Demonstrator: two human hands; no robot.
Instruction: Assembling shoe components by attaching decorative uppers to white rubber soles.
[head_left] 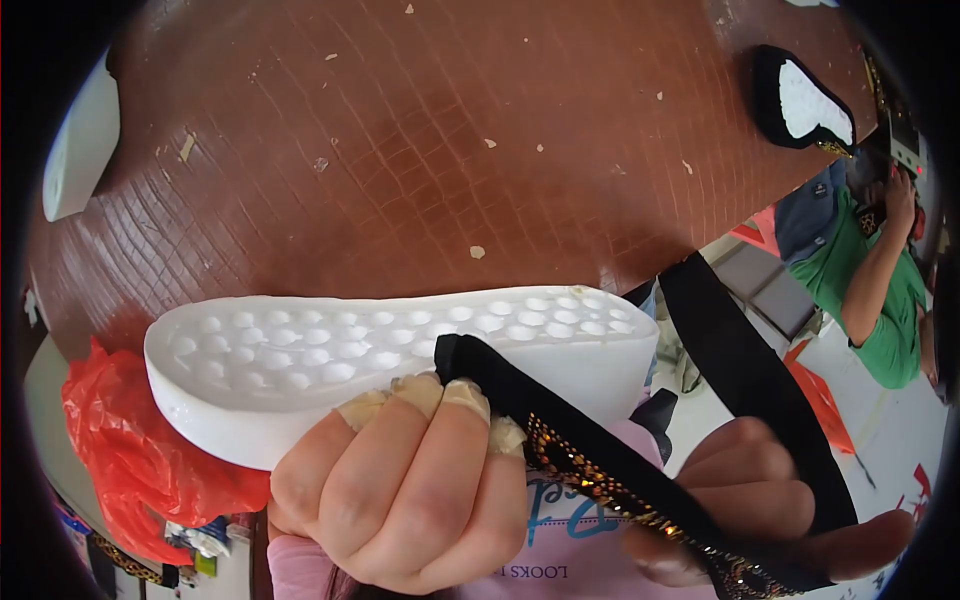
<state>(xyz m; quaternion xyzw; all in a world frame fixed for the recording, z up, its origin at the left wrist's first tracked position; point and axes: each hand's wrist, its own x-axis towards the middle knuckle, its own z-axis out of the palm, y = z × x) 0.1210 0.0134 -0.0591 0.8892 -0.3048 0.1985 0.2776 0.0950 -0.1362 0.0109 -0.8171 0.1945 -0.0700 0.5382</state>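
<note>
A white wedge shoe sole (400, 340), its top covered in round dimples, lies crosswise in front of me. My left hand (400, 490), pale tape on its fingertips, is closed against the sole's near side. Beside those fingertips, one end of a black shoe strap (500, 385) rests over the sole's near edge. Gold and amber beads run along the strap. At the lower right my right hand (760, 490) grips the strap's beaded stretch. Some of its fingers are hidden behind the strap.
A brown, crocodile-patterned tabletop (400, 150) carries small pale scraps. At its far right lies a black shoe piece with a white underside (810, 100); another white sole (85, 150) is at far left. A red plastic bag (140, 450) hangs lower left. A person in green (885, 290) is at right.
</note>
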